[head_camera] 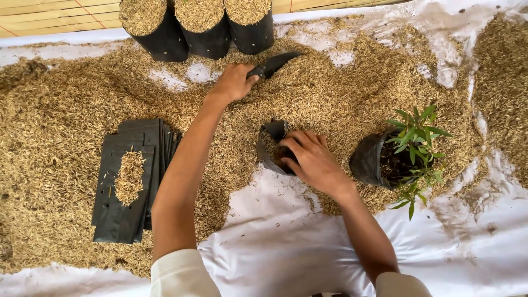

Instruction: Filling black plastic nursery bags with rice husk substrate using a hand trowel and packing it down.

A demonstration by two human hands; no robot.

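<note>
My left hand (234, 82) reaches forward over the rice husks and grips the handle of a dark trowel (278, 62), whose blade lies on the husk pile. My right hand (311, 159) holds open the rim of a small black nursery bag (270, 144) that is partly filled with husks. The bag sits at the edge of the husk heap, between my arms.
A black bag with a green seedling (410, 151) stands to the right. Three husk-filled black bags (201, 25) line the back. A stack of flat black bags (129, 179) with husks on top lies at left. Husks (66, 126) cover a white sheet (280, 242).
</note>
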